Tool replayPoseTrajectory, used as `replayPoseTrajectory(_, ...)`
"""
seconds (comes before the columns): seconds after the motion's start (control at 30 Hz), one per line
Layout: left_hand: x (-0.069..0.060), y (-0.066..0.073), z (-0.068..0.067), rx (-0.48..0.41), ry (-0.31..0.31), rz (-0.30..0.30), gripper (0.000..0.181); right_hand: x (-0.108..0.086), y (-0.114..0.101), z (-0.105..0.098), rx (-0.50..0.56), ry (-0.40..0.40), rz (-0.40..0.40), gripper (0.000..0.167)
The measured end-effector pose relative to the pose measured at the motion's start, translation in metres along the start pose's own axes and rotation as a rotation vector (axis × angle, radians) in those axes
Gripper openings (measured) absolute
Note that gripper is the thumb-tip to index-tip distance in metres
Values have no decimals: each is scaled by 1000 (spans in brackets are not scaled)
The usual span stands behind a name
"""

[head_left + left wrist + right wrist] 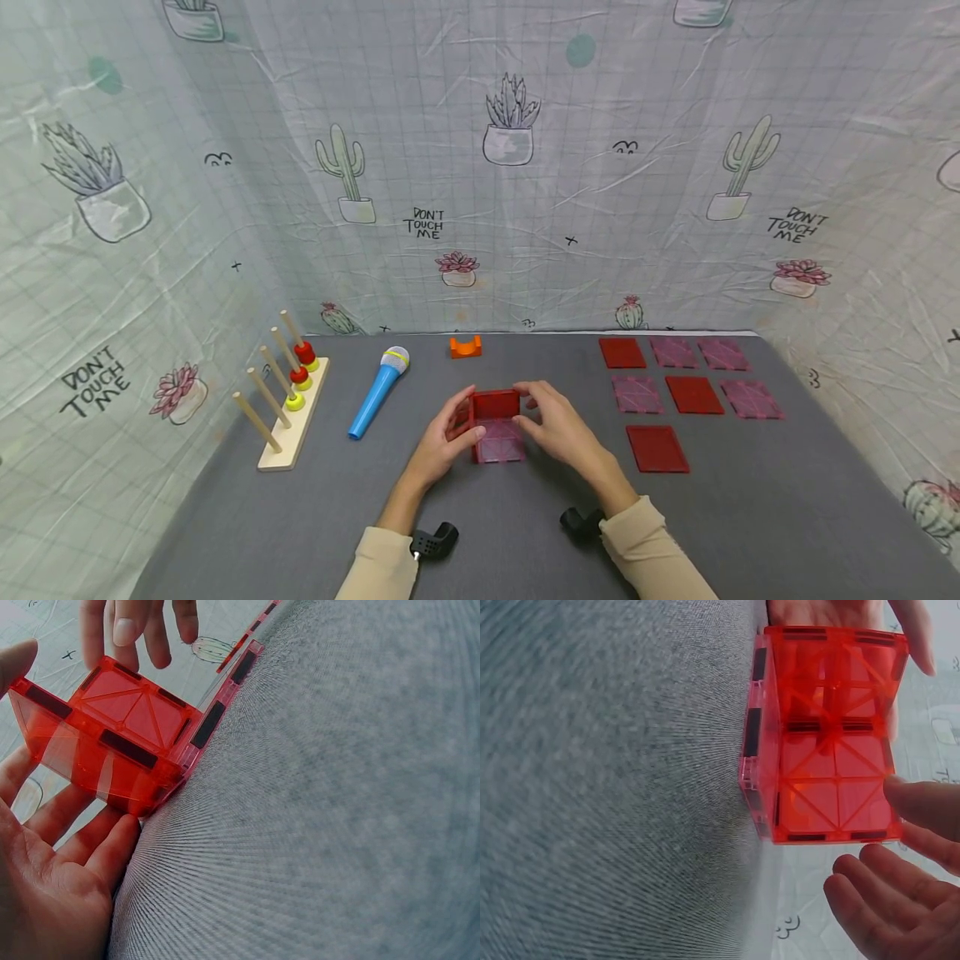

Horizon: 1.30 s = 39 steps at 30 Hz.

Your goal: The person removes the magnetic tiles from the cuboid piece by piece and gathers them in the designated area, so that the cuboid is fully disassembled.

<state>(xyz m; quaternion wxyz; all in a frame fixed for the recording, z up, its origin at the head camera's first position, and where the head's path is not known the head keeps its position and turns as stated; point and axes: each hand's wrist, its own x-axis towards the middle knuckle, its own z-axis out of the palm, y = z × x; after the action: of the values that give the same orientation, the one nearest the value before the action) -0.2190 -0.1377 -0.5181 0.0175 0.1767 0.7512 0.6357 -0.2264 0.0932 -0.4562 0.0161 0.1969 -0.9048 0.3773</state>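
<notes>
Head view: your left hand (437, 443) grips the left side of the box (497, 428), square-based and open toward front and right; your right hand (561, 423) curves loosely at its far right corner, contact unclear. Grey table (510, 521) beneath; peg stand (303, 414) and microphone (377, 397) left, flat tiles (695, 394) right, cloth (570, 183) behind.

Seven loose tiles (693, 395), one microphone (378, 392)

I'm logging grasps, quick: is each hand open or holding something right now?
Left hand: holding the red side tile.
Right hand: open, fingertips by the red back tile; contact unclear.
</notes>
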Motion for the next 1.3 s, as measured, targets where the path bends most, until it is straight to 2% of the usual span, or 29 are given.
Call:
replayPoseTrajectory(0.23, -2, -1, -1, -13, 1, 49, 66, 1, 3, 6, 71, -22, 42, 47)
replayPoseTrajectory(0.57, -2, 0, -2, 1, -11, 81, 68, 4, 8, 11, 91, 26, 21, 31)
replayPoseTrajectory(0.77, -2, -2, -3, -26, -39, 140, 65, 4, 7, 12, 12, 22, 64, 15)
replayPoseTrajectory(0.9, -2, -4, -3, -38, -53, 169, 63, 4, 8, 13, -25, 19, 69, 12)
replayPoseTrajectory(1.3, -2, -1, -2, -41, -55, 150, 60, 3, 9, 14, -16, 44, 69, 11)
